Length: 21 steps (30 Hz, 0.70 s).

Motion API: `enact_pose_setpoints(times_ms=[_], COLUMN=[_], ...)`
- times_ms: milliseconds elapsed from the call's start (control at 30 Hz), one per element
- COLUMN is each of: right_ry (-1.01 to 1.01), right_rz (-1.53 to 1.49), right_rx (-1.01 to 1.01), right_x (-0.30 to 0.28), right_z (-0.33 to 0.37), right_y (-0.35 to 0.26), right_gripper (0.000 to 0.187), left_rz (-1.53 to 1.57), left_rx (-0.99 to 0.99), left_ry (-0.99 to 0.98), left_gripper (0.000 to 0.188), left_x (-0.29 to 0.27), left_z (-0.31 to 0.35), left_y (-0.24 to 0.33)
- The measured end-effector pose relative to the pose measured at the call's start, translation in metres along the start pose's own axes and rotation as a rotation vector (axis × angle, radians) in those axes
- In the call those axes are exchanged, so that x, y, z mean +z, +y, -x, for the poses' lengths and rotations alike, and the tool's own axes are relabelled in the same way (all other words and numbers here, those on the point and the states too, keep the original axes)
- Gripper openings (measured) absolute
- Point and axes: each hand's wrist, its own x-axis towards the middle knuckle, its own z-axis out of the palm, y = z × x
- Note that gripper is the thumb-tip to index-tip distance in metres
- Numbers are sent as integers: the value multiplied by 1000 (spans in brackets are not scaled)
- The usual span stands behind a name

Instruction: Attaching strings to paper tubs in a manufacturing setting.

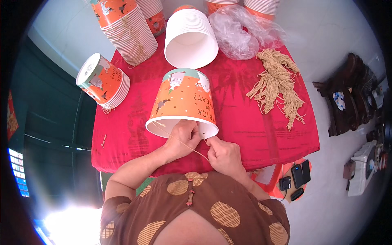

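An orange paper bucket (181,96) with Halloween pictures lies on its side on the red cloth, its white mouth toward me. My left hand (182,138) reaches into the mouth with fingers curled; what they grip is hidden. Just outside the rim, my right hand (224,153) is closed in a pinch on a thin tan string (190,147). That string runs from the left side of the mouth, across my left hand, to my right hand. A short piece also shows at a small hole near the rim's right side.
Tan strings (277,81) lie in a loose bundle at the right. Stacked orange buckets (126,36) and a smaller stack (104,81) stand at the left. White nested buckets (191,38) and crumpled clear plastic (241,32) are behind. Black devices (300,173) sit on a red stool.
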Motion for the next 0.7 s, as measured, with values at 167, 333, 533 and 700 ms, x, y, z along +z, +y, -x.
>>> enact_pose_setpoints(times_ms=[167,333,533,700], right_ry=[-6,-12,-14,-24], right_rz=[2,1,-27,-47], right_rx=[-15,4,76,89], right_x=[0,-2,0,1], right_z=[-1,-2,2,1], right_y=[2,0,1,1], right_gripper=[12,11,10,10], left_rz=[-26,13,127,143], left_rx=[8,-76,-21,39], left_ry=[28,-24,-117,-249], left_gripper=[8,8,9,27], left_x=[1,-2,-10,-21], left_z=[-2,-6,-4,-2], left_y=[2,0,-7,-5])
